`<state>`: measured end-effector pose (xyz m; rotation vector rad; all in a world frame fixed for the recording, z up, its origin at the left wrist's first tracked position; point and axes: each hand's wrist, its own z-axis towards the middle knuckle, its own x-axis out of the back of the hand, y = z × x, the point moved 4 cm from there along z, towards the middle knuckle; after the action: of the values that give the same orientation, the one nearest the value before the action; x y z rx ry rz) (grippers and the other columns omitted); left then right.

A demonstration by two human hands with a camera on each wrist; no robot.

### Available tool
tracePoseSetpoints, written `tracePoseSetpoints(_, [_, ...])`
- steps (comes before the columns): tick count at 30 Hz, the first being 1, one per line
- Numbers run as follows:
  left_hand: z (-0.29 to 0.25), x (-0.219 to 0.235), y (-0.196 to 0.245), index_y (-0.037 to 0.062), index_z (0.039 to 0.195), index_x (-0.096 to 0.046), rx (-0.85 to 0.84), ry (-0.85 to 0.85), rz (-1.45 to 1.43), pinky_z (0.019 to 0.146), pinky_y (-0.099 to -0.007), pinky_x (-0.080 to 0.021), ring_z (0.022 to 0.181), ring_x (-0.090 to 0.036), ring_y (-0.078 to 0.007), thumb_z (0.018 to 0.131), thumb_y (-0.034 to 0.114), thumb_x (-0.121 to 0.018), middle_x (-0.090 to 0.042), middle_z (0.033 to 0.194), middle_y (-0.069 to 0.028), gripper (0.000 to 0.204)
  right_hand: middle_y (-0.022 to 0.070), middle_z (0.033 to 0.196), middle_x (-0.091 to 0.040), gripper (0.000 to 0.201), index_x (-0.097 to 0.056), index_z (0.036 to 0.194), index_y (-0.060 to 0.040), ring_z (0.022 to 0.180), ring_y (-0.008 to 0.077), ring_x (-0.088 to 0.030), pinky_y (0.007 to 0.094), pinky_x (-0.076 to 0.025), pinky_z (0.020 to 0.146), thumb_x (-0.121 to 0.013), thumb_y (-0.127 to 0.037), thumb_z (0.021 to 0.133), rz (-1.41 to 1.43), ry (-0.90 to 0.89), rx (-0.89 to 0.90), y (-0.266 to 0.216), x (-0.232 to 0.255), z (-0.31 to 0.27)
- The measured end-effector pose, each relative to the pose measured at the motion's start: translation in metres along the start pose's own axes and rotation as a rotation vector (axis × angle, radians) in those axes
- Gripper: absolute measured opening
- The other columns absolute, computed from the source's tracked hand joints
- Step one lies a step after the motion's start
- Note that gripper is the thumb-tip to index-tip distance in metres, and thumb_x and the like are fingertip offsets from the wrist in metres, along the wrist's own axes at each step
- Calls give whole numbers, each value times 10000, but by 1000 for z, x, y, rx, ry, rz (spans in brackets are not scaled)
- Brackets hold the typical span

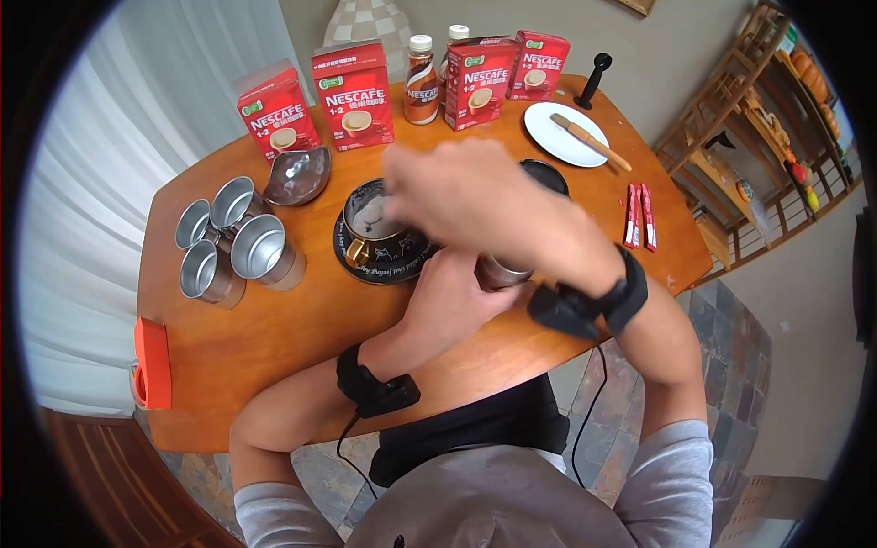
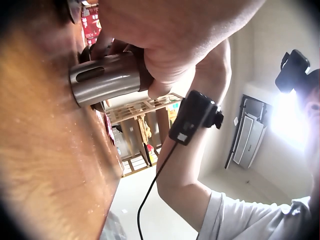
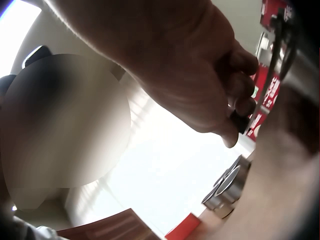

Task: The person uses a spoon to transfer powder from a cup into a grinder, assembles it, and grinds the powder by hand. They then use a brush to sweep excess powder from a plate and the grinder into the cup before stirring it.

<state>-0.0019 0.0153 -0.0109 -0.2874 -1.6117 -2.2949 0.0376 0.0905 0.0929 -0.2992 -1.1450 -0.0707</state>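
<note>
My left hand (image 1: 449, 297) grips an upright steel hand coffee grinder (image 1: 502, 271) near the table's front edge. In the left wrist view the grinder (image 2: 107, 80) shows a smooth cylinder with an oval slot, its lower end at the wood. Above it, my right hand (image 1: 457, 192) reaches across. In the right wrist view its curled fingers hold the black knob (image 3: 240, 121) of a metal crank arm (image 3: 271, 75). Just left of the hands a dark cup (image 1: 365, 247) with a gold handle and pale contents sits on a black lettered saucer (image 1: 388, 272).
Several steel cups (image 1: 265, 251) stand at left beside a dark glossy bowl (image 1: 300, 175). Red Nescafe boxes (image 1: 356, 105) and bottles (image 1: 421, 87) line the back. At right are a white plate (image 1: 544, 132) with a wooden-handled brush (image 1: 585, 137) and two red sachets (image 1: 640, 216).
</note>
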Motion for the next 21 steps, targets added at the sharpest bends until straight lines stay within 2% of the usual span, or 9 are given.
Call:
tracePoseSetpoints(1, [3,2,5,12,1268,-614,32,3,10,934,-354,-553,1070,-733,-191,846,171,-872,-753,1127,-102,519,130,755,-709,261,-576,993,-59,758,398,-711,488,-538,662,-698,-290,992,-66,28,-32,19,-1,3])
tracePoseSetpoints(2, [5,3,8,14,1228,-608,11,9,-20,869,-443,-586,1012,-734,-386,807,232,-885,-732,1122,-188,549,139,779,-711,266,-581,1006,-57,790,400,-712,490,-538,683,-698,-296,997,-76,23,-122,40,3,0])
tracePoseSetpoints(5, [3,3,8,23,1340,-597,7,36,13,916,-375,-560,1043,-739,-258,812,230,-907,-738,1142,-154,646,174,852,-714,277,-606,1079,-44,843,411,-698,477,-530,722,-691,-300,1015,-125,73,-337,71,30,-44])
tracePoseSetpoints(7, [2,4,10,31,1359,-589,33,20,6,920,-386,-559,1061,-735,-284,810,249,-908,-733,1159,-167,670,180,858,-732,292,-611,1036,-26,837,402,-716,477,-538,722,-692,-305,1009,-160,101,-423,76,50,-85])
tracePoseSetpoints(9, [2,4,9,39,1368,-587,45,20,-4,925,-393,-557,1073,-732,-305,807,263,-909,-731,1171,-175,684,158,802,-703,288,-599,1028,-19,763,361,-703,434,-517,676,-711,-284,1008,71,104,-534,67,63,-125])
tracePoseSetpoints(13, [1,4,8,52,1366,-595,25,43,15,929,-388,-558,1077,-738,-302,799,275,-914,-739,1177,-163,688,122,748,-682,292,-624,1038,-31,662,307,-686,394,-503,614,-775,-269,961,73,-32,-729,1,81,-170])
tracePoseSetpoints(17, [2,2,4,51,1364,-605,48,26,-11,927,-366,-563,1042,-738,-235,805,244,-912,-750,1144,-136,666,88,782,-696,269,-638,1040,-120,671,299,-707,409,-526,576,-804,-295,921,106,-210,-355,-55,74,-164])
tracePoseSetpoints(20, [2,2,5,61,1359,-614,131,-7,-71,971,-346,-541,1077,-697,-175,833,260,-900,-743,1159,-76,631,65,847,-641,287,-592,1017,-85,696,305,-678,420,-520,571,-802,-202,862,55,-172,-91,-88,50,-127])
tracePoseSetpoints(21, [1,6,10,50,1366,-595,60,-9,-117,953,-369,-549,1065,-705,-233,837,244,-875,-734,1168,-117,629,71,826,-646,301,-589,1013,-70,705,312,-683,433,-519,579,-801,-219,860,81,-143,-26,-90,43,-113])
